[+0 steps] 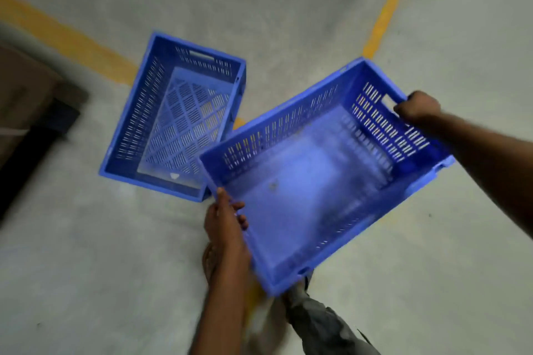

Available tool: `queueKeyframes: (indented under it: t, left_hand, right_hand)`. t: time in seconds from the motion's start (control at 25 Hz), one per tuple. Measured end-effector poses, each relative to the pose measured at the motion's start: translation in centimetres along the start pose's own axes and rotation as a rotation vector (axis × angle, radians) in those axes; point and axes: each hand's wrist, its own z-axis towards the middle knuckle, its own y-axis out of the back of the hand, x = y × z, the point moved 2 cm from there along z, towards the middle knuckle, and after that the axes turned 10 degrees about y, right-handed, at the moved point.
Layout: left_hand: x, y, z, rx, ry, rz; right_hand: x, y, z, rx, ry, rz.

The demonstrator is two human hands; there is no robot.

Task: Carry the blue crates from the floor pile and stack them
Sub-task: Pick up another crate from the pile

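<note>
I carry an empty blue slotted crate (pixel 311 181) in the air above the floor, tilted, with its open side up. My left hand (pixel 225 222) grips its near-left short wall, thumb over the rim. My right hand (pixel 416 108) is curled round the handle slot of the far-right short wall. A second blue crate (pixel 178 115) stands open side up on the grey floor, just to the left and beyond the carried one. The view is blurred by motion.
Yellow painted lines (pixel 389 6) cross the grey concrete floor. A brown box on a dark base (pixel 26 101) sits at the left edge. My legs and a foot (pixel 314 320) show below the carried crate.
</note>
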Motion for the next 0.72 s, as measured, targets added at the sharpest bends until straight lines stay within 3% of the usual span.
queueKeyframes:
  t: [0.16, 0.28, 0.4, 0.6, 0.72]
  left_hand:
    - [-10.4, 5.4, -4.5, -0.012, -0.222, 0.233]
    - [-18.7, 6.7, -8.6, -0.001, -0.233, 0.371]
    - [-24.2, 6.7, -12.0, 0.051, -0.202, 0.564]
    - [-27.8, 6.6, -16.9, 0.201, -0.107, 0.938]
    - [-27.5, 6.6, -21.9, 0.343, -0.154, 1.022]
  right_hand:
    - [-1.9, 3.5, -10.0, 0.167, 0.060, 0.367]
    - [-1.2, 7.3, -17.4, 0.212, 0.035, 0.811]
    - [-1.6, 10.9, -23.7, 0.347, -0.126, 1.206]
    - [-4.5, 13.4, -33.9, 0.394, -0.331, 1.373]
    - [-6.4, 13.6, -40.3, 0.339, -0.379, 1.457]
